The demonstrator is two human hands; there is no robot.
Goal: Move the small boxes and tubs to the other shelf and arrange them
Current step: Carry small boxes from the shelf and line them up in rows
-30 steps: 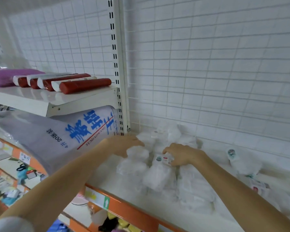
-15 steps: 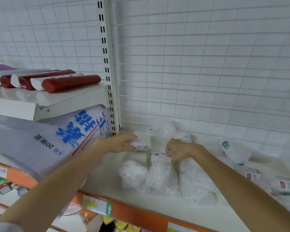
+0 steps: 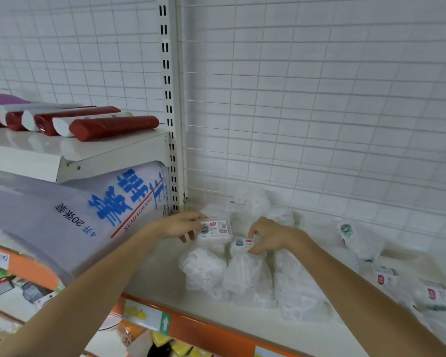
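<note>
Two bare hands work at the back of a white shelf (image 3: 165, 279). The left hand (image 3: 182, 225) grips a small clear box (image 3: 215, 229) by its left end, thumb above and fingers curled below, the label facing up. The right hand (image 3: 271, 237) pinches the labelled top of a round tub (image 3: 241, 246) between thumb and fingertips. Box and tub sit just beside each other, the tub at about 4 o'clock from the box.

Both containers lie amid a cluster of white plastic-wrapped packs (image 3: 242, 274), which spreads from the shelf's back corner toward the front edge; three packs stand in a row at 6 o'clock from the hands. More wrapped tubs (image 3: 350, 235) with printed labels lie well apart at 3 o'clock, and others with red labels (image 3: 386, 278) rest near the right border at 4 o'clock.

At 9 o'clock from the hands, a large pale pack with blue lettering (image 3: 88, 215) leans under a higher white shelf (image 3: 62, 153), which carries red and white rolls (image 3: 108, 126) side by side. A slotted upright post (image 3: 171, 99) rises at 12 o'clock from the left hand, with white wire grid panels (image 3: 319, 99) behind. An orange shelf edge (image 3: 204, 328) with price tags runs along the front at 6 o'clock.
</note>
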